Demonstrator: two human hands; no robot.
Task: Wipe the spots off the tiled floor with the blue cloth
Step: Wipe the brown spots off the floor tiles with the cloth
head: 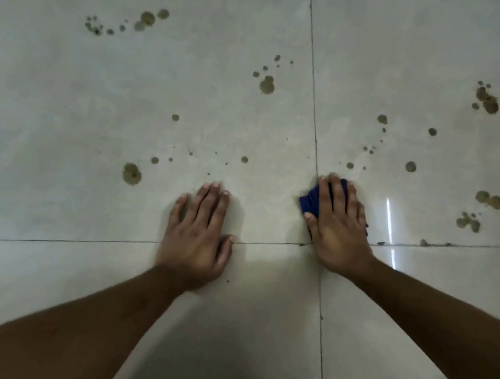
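Note:
The pale tiled floor (pixel 121 123) fills the head view and carries several brownish spots. One large spot (pixel 131 174) lies left of my hands, another (pixel 267 85) farther out in the middle, and a cluster (pixel 487 100) at the far right. My right hand (pixel 339 226) presses flat on the blue cloth (pixel 309 201), which lies near where the grout lines cross. Only the cloth's left edge shows from under the fingers. My left hand (pixel 198 237) rests flat on the tile with straight fingers, holding nothing.
Dark grout lines (pixel 315 91) divide the floor into large tiles. More spots (pixel 148 18) sit at the far left and a pair of spots (pixel 489 199) at the right. A bright light reflection (pixel 389 221) streaks the tile right of the cloth.

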